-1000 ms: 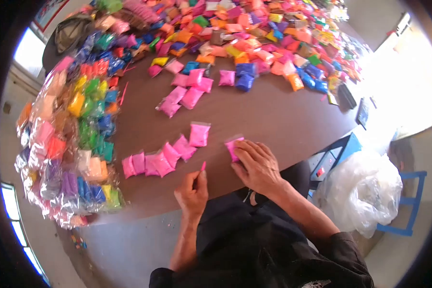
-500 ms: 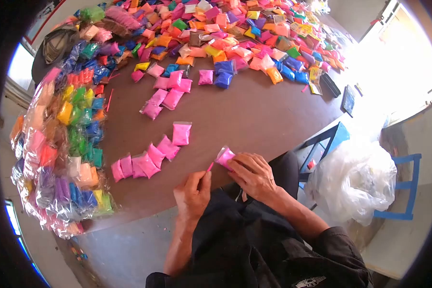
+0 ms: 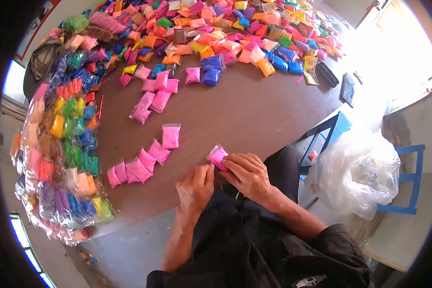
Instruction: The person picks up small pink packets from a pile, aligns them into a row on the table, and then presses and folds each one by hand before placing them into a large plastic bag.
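Sitting between hands (image 3: 195,188) (image 3: 247,175), pink packet (image 3: 217,156)

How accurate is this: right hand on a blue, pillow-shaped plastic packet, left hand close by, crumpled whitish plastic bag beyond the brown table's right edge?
Wrong colour: the head view shows the right hand on a pink, pillow-shaped plastic packet, not blue. The rest stands: left hand close by, crumpled whitish plastic bag beyond the right edge of the brown table.
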### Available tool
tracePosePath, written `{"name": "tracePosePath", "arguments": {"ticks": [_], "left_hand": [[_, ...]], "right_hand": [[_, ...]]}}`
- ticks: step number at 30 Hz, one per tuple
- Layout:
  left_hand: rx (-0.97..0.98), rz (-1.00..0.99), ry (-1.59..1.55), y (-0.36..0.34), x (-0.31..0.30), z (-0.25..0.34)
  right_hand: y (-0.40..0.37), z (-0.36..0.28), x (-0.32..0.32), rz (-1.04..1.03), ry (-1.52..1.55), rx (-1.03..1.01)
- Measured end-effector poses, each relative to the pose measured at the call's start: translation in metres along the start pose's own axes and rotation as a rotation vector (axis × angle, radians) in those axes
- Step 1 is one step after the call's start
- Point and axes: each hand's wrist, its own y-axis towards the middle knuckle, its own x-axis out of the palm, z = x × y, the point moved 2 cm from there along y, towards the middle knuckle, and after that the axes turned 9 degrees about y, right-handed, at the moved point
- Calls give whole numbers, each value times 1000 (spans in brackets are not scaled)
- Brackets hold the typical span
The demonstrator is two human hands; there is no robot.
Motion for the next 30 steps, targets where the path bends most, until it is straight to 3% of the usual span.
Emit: {"name": "tracePosePath", "arguments": {"ticks": [6,18,24,30], "left_hand": [[-23,-58,-76,-18,9,8],[-18,74,87,12,18,2],[97,-16,140,5,9,15],[87,15,238,24,11,2]], "right_hand": [[2,1,-2,21,35,45],[5,9,5,156,74,115],[3,11,5,172,93,121],[4,10,7,181,84,135]]}}
